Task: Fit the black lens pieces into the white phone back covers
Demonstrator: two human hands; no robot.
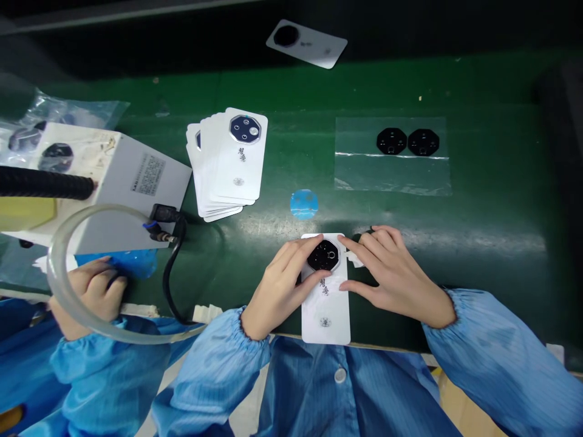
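The white card (325, 318) bears black calligraphy (323, 287) beneath a speckled black octagon (323, 255); the pale blue sleeve (496, 358) has fine stripes; the bench mat (455, 85) is dark green.

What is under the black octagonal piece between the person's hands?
A white printed card lies under the black octagonal piece. The part of the card directly beneath the piece is covered, so any markings there cannot be seen.

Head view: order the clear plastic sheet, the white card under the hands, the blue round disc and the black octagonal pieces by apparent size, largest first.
1. Clear plastic sheet
2. White card, though nearness to the camera may inflate it
3. Blue round disc and black octagonal pieces: these look alike, so unranked
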